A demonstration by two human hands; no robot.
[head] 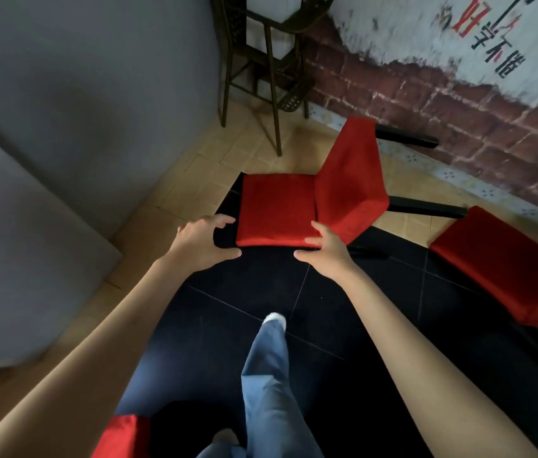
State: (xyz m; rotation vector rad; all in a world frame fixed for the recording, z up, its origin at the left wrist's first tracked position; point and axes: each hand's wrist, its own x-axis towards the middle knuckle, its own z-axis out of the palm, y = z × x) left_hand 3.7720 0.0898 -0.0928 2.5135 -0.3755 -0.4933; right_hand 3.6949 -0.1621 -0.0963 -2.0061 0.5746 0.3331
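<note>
Near edge of the red chair [274,209], mid-frame on the floor where dark tiles meet tan ones: both hands are poised there.

- Left hand [200,244] hovers at the seat's near-left corner. Its fingers are spread wide, the thumb points along the near edge, and it holds nothing.
- Right hand [327,254] is at the near-right corner, with fingers [318,230] open and lying over the cushion edge. I cannot tell whether they touch it or stop just short.
- Neither hand has closed on anything.
- The backrest stands on the right side of the seat, so I am coming at the chair side-on.

Risks, as I judge them:
1. Off-centre load. The backrest's weight sits right of both hands. A lift from the near edge alone could roll the chair away to the far right, because both holds are on one edge.
2. Soft cushion. The fingers may pinch padding rather than frame, then slip.
3. Clearance. The second red chair [492,269] is near on the right, the metal stand [261,77] is just beyond on the far side, and the brick wall [459,110] is behind. A swing could knock a chair leg into any of them.
4. Foot. The white shoe [274,320] sits just near of the seat, so a dropped chair or dragged leg could land on it.
5. Elbow room. The grey counter [29,259] is close on the left, so a wide pull may clip it.
</note>
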